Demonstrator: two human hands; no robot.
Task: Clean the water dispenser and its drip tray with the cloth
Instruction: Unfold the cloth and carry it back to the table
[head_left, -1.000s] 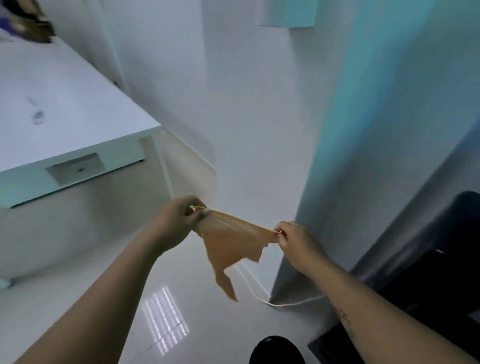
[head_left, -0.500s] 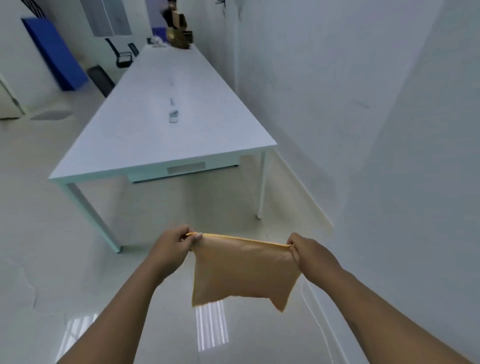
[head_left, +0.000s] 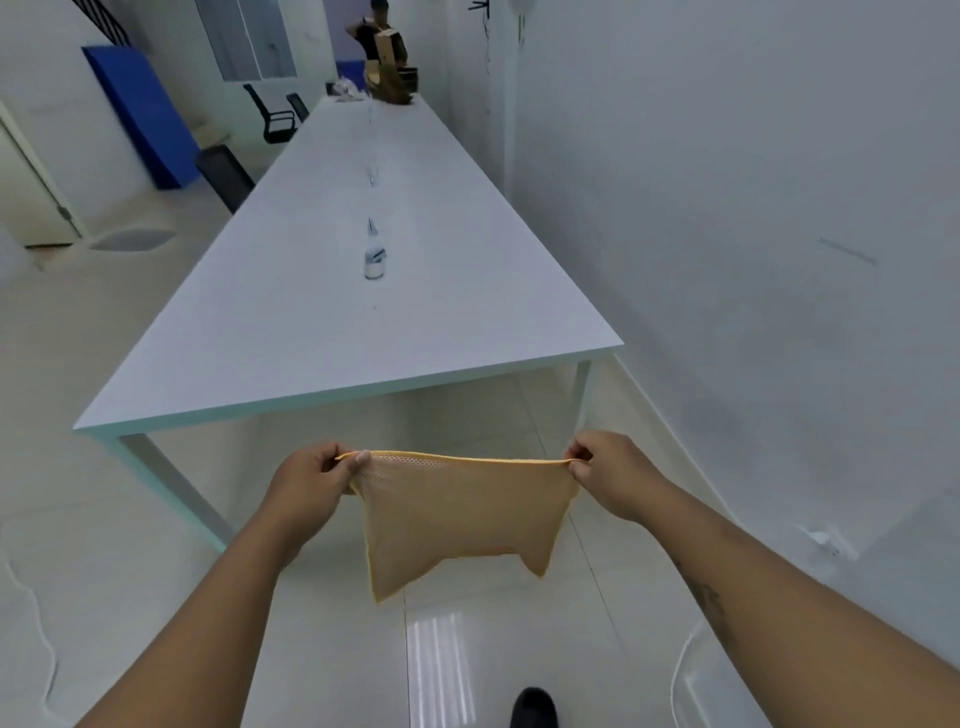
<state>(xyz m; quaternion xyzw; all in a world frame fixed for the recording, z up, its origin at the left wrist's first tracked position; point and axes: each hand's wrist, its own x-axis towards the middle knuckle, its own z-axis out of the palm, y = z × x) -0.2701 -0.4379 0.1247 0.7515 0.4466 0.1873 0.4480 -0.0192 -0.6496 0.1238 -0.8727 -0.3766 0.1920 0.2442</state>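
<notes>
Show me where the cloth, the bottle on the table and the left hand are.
cloth (head_left: 457, 514): head view, middle of the fabric.
bottle (head_left: 374, 258): head view, its body.
left hand (head_left: 310, 486): head view, back of hand.

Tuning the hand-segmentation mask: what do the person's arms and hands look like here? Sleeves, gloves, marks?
The left forearm and right forearm are bare to the frame edge, no sleeves. The left hand and right hand wear no gloves; no watch or ring shows. The right forearm carries a small dark mark, like a tattoo.

no writing can be read; the small clear bottle (head_left: 374, 257) on the long white table (head_left: 291, 343) bears a label too blurred to make out.
</notes>
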